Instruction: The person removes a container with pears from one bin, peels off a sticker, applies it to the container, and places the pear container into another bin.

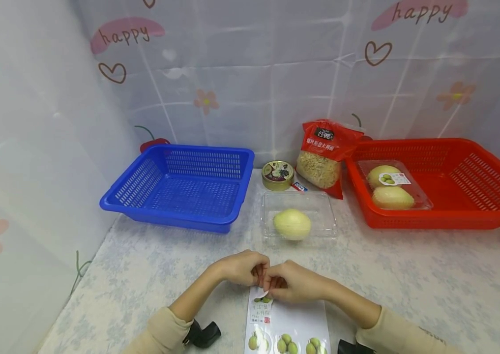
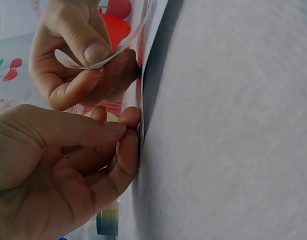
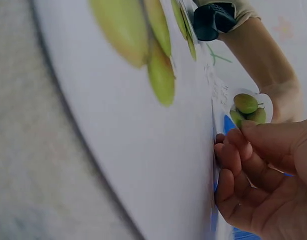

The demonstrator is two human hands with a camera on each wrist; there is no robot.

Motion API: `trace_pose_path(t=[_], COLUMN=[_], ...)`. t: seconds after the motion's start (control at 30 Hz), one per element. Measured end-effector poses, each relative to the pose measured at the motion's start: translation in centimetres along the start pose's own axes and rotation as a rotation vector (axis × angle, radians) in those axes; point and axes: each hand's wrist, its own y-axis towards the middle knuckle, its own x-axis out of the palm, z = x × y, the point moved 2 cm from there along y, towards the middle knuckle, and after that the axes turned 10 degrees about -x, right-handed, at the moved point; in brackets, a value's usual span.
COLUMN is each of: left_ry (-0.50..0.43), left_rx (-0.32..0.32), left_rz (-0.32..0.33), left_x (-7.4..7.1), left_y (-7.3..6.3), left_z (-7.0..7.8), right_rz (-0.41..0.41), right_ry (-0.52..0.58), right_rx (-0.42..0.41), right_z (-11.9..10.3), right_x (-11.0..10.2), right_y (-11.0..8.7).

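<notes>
Between thumb and finger, my right hand (image 1: pixel 294 282) pinches a sticker (image 3: pixel 247 104) printed with green fruit. The sticker curls up from the top left of a white sticker sheet (image 1: pixel 296 317), its lower part still lying on the sheet. My left hand (image 1: pixel 244 268) pinches the sheet's far edge, right beside the right hand; thumb and forefinger meet there in the left wrist view. More fruit stickers (image 1: pixel 287 343) run along the sheet's near side. Just beyond the hands sits a clear plastic box (image 1: pixel 324 219) holding a pale yellow melon (image 1: pixel 291 224).
A blue basket (image 1: pixel 227 219) stands back left. In the red basket (image 1: pixel 453 220) at right lies a labelled clear pack of two melons (image 1: pixel 392 197). Between the baskets are a round tin (image 1: pixel 278 175), a small packet (image 1: pixel 299 187) and a red pasta bag (image 1: pixel 320 162).
</notes>
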Motion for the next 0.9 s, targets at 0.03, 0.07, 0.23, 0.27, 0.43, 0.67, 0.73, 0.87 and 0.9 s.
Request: trace_pose_path(t=[0.03,0.07,0.23,0.27,0.43,0.67,0.73,0.87,0.9], left_ry=[0.0,0.0,0.014,0.026,0.009,-0.133,-0.15,-0.167,-0.168], left_rx=[0.0,-0.001,0.018,0.029,0.056,0.024,0.016,0.008,0.008], left_rz=[0.0,0.001,0.009,0.012,0.003,-0.019,-0.01,0.003,0.006], left_x=[0.0,0.0,-0.1,-0.1,-0.3,-0.4,-0.4,-0.3,-0.3], left_y=[0.0,0.1,0.1,0.1,0.0,-0.2,-0.3,-0.3,-0.3], left_z=[0.0,0.0,-0.1,-0.1,-0.6,-1.1,-1.1,-1.3,-1.4], right_rz=[0.011,0.023,0.101,0.12,0.183,0.151,0.151,0.168,0.172], right_ry=[0.031,0.064,0.252,0.29,0.452,0.523,0.554,0.624,0.641], right_rx=[0.011,0.019,0.094,0.113,0.185,0.179,0.166,0.145,0.147], right_z=[0.1,0.2,0.7,0.8,1.0,0.6,0.5,0.4,0.4], right_x=[-0.1,-0.1,-0.5,-0.5,-0.8,-1.1,-1.3,-1.5,-1.5], right_y=[0.0,0.0,-0.1,-0.1,-0.3,-0.1,-0.2,-0.3,-0.3])
